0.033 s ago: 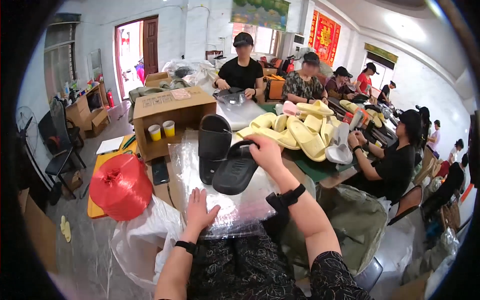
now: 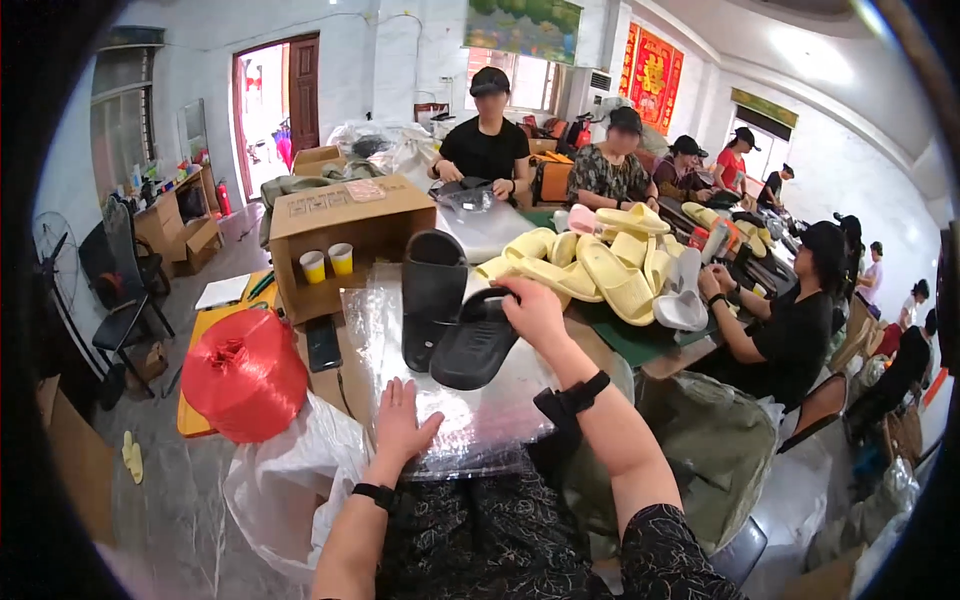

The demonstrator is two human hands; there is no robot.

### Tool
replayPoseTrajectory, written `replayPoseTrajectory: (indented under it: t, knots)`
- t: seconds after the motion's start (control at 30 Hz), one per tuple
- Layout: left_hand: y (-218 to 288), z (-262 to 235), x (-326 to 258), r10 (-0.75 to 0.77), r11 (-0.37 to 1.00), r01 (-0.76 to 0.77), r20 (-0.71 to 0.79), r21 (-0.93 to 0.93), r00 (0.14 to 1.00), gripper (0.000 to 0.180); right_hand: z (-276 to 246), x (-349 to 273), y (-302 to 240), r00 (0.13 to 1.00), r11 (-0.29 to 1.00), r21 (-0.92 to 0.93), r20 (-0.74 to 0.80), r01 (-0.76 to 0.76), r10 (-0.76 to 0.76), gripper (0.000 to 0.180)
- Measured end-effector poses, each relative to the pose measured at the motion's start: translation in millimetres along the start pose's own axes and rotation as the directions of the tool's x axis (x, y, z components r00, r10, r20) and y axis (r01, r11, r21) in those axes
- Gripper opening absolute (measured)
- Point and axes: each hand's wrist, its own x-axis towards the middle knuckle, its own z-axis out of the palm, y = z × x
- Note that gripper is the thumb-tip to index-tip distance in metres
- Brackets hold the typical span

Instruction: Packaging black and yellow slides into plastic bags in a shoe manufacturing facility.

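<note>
My right hand (image 2: 533,312) grips a black slide sandal (image 2: 470,352) by its strap side, thumb and fingers closed round the edge. Its sole end leans down over a stack of clear plastic bags (image 2: 490,425). Directly left of it is a second black slide (image 2: 432,285), close against the first; whether the two touch is hard to tell. My left hand (image 2: 405,425) lies flat on the bags below the slides, its fingers stretched out and holding nothing.
Yellow slides (image 2: 615,275) are heaped at the right, beside a grey one (image 2: 683,295). An open cardboard box (image 2: 350,215) with two cups stands behind the bags. A phone (image 2: 323,343) and a red twine roll (image 2: 245,375) are at the left. Co-workers (image 2: 487,140) sit around the table.
</note>
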Motion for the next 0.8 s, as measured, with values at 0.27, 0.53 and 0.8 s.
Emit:
replayPoseTrajectory:
  t: [0.27,0.53,0.8]
  knots:
    - [2,-3,-8,-0.039,0.999,0.038,0.033,0.024,0.999,0.088,69,-5,76,0.979,0.96,-0.216,-0.054,0.18,-0.196,0.025]
    - [0,-3,-1,-0.04,0.999,0.04,0.035,0.001,0.999,0.088,89,-13,73,0.982,0.972,-0.14,-0.062,-0.188,0.181,0.035]
    - [4,3,7,0.015,1.0,-0.015,0.032,0.004,0.999,0.086,133,-20,61,0.885,0.847,-0.458,0.228,-0.271,0.406,0.077]
